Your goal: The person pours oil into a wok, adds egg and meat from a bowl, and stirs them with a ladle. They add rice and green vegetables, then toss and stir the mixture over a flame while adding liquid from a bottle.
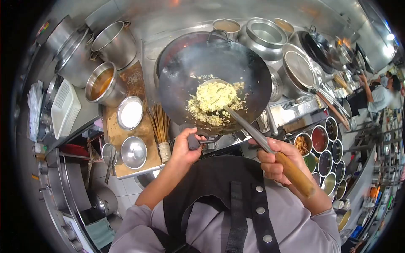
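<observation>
Nearest the lens hangs the person's dark apron [219, 189]. Far left, a white basket [64, 109], a pot [102, 84] of orange liquid and a bundle of sticks [159, 124] stand on the desk [114, 130] beside the stove. The left hand [184, 145] is clenched on the wok [185, 67] at its short near handle. Yellow rice [215, 99] lies heaped in the bowl of the ladle [249, 126] and scattered on the wok's floor. The right hand [276, 162] is wrapped round the ladle's wooden grip. Round seasoning bowls [319, 139] sit just beside that hand, and a co-worker [379, 97] stands well apart. A slipping left grip could tip hot rice over the near rim toward the apron, and a wide swing of the long shaft could knock the bowls.
</observation>
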The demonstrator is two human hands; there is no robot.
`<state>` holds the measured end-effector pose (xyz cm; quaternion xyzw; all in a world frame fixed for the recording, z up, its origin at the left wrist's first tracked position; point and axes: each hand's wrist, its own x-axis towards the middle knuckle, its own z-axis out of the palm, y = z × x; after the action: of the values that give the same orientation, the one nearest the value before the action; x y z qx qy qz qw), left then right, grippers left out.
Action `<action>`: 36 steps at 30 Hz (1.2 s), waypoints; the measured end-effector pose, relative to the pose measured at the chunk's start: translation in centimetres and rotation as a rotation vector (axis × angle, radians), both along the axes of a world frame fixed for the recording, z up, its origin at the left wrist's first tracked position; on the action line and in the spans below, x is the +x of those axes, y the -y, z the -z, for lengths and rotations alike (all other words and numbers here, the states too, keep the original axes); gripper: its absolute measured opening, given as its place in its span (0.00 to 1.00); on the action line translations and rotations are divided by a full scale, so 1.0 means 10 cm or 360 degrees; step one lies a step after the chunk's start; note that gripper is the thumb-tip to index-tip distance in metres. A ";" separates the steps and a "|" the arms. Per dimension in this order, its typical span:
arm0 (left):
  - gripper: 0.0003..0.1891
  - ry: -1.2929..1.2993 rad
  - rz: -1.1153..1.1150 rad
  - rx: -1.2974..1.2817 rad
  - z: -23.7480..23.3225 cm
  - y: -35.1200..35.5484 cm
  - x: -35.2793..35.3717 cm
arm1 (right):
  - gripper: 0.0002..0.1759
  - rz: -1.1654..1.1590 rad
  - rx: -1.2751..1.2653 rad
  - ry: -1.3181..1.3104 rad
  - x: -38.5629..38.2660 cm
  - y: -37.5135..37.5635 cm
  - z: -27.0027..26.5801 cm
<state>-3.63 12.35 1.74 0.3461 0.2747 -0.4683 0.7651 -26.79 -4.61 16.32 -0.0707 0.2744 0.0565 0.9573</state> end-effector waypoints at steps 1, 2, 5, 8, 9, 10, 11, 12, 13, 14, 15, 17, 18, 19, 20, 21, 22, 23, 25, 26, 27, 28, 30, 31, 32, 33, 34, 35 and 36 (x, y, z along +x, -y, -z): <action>0.11 0.0021 -0.0042 -0.0037 0.09 0.01 -0.05 | 0.21 -0.0032 -0.0342 0.0068 -0.08 0.03 0.12; 0.11 0.0050 -0.0090 -0.0078 0.16 0.02 -0.08 | 0.22 -0.0070 -0.0687 0.0143 -0.16 0.09 0.27; 0.11 0.0096 -0.0022 -0.0150 0.29 0.00 -0.12 | 0.24 -0.0094 -0.1389 -0.0230 -0.43 0.42 1.40; 0.12 0.0108 0.0001 -0.0220 0.44 0.00 -0.15 | 0.25 -0.1018 -0.3046 -0.1204 -0.71 0.89 3.09; 0.12 0.0082 0.0012 -0.0222 0.46 0.01 -0.15 | 0.23 -0.1065 -0.3372 -0.1057 -0.74 0.89 3.19; 0.12 0.0100 -0.0005 -0.0202 0.44 0.02 -0.17 | 0.23 -0.1061 -0.3366 -0.1019 -0.75 0.97 3.43; 0.12 0.0083 -0.0030 -0.0165 0.42 0.05 -0.20 | 0.22 -0.1045 -0.3598 -0.0853 -0.75 1.09 3.76; 0.12 0.0070 -0.0058 -0.0134 0.40 0.09 -0.23 | 0.21 -0.1014 -0.3831 -0.0675 -0.73 1.21 3.97; 0.12 0.0094 -0.0079 -0.0121 0.37 0.13 -0.26 | 0.22 -0.1416 -0.3456 -0.0732 -0.66 1.34 4.02; 0.12 0.0086 -0.0062 -0.0093 0.35 0.15 -0.28 | 0.22 -0.1406 -0.3462 -0.0687 -0.65 1.44 4.17; 0.12 0.0078 -0.0047 -0.0063 0.33 0.17 -0.31 | 0.23 -0.1768 -0.3476 -0.0755 -0.64 1.50 4.33; 0.13 0.0095 -0.0092 -0.0022 0.28 0.22 -0.36 | 0.25 -0.2085 -0.3435 -0.0835 -0.74 1.64 4.76; 0.13 0.0083 -0.0107 0.0001 0.26 0.24 -0.37 | 0.25 -0.2067 -0.3443 -0.0784 -0.77 1.69 4.82; 0.14 0.0044 -0.0082 0.0032 0.26 0.25 -0.38 | 0.27 -0.2113 -0.3293 -0.0881 -0.78 1.71 4.85; 0.14 0.0066 -0.0091 0.0059 0.25 0.25 -0.39 | 0.28 -0.2156 -0.3131 -0.0978 -0.76 1.70 4.79; 0.14 0.0082 -0.0030 0.0031 0.25 0.25 -0.39 | 0.30 -0.2372 -0.3011 -0.0904 -0.69 1.76 4.72; 0.15 0.0089 0.0037 0.0003 0.27 0.24 -0.40 | 0.30 -0.2362 -0.2994 -0.0880 -0.60 1.77 4.75; 0.17 0.0087 0.0009 0.0026 0.27 0.26 -0.43 | 0.30 -0.2367 -0.2898 -0.0880 -0.56 1.77 4.80; 0.18 0.0061 -0.0022 0.0067 0.20 0.29 -0.47 | 0.30 -0.2366 -0.2803 -0.0904 -0.58 1.74 4.98; 0.18 0.0032 -0.0069 0.0099 0.18 0.31 -0.49 | 0.27 -0.2012 -0.3035 -0.0628 -0.66 1.67 5.25; 0.18 0.0025 -0.0063 0.0093 0.20 0.31 -0.50 | 0.25 -0.1641 -0.3227 -0.0349 -0.76 1.59 5.51; 0.18 0.0038 -0.0075 0.0124 0.23 0.31 -0.49 | 0.23 -0.1253 -0.3378 -0.0073 -0.83 1.55 5.62; 0.18 0.0041 -0.0063 0.0139 0.28 0.31 -0.46 | 0.23 -0.0761 -0.2520 -0.0223 -0.74 1.21 3.37; 0.19 -0.0007 -0.0044 0.0119 0.29 0.29 -0.43 | 0.23 -0.0749 -0.2526 -0.0254 -0.76 1.18 2.93; 0.19 -0.0057 -0.0018 0.0100 0.30 0.27 -0.42 | 0.23 -0.0432 -0.1972 -0.0240 -0.81 1.13 2.62; 0.19 -0.0067 0.0023 0.0086 0.30 0.27 -0.42 | 0.23 -0.0113 -0.1417 -0.0214 -0.83 1.09 2.37; 0.19 -0.0027 0.0058 0.0104 0.29 0.27 -0.43 | 0.23 -0.0074 -0.1432 -0.0243 -0.82 1.08 2.14; 0.19 0.0015 0.0098 0.0121 0.29 0.26 -0.42 | 0.23 -0.0041 -0.0900 0.0056 -0.79 1.07 1.94; 0.19 0.0008 0.0155 0.0102 0.31 0.24 -0.37 | 0.23 0.0004 -0.0373 0.0359 -0.75 1.03 1.77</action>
<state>-7.32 10.00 -1.34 0.3845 0.2704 -0.4952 0.7306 -34.30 -14.92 -1.36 -0.1876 0.1699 0.0145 0.9673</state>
